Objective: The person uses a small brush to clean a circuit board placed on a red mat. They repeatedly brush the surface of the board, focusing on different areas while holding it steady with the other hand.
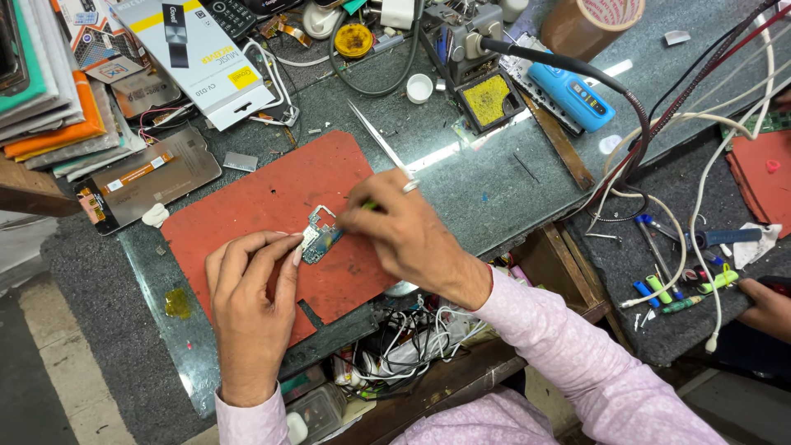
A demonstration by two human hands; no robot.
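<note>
A small blue-green circuit board (318,238) lies on a red work mat (264,194) on the glass desktop. My left hand (250,303) rests on the mat, its fingertips pressing the board's left edge. My right hand (404,235) is closed around a thin tool with a green grip, its tip down at the board's right side; a ring sits on one finger. The tool's tip is hidden by my fingers. A pair of metal tweezers (377,138) lies just beyond my right hand.
A phone screen panel (147,180), white boxes and stacked items sit at the left. A soldering stand with a yellow sponge (488,99), blue device (571,95) and tape roll (589,23) lie behind. Cables and screwdrivers (676,288) cover the right, where another person's hand (766,306) rests.
</note>
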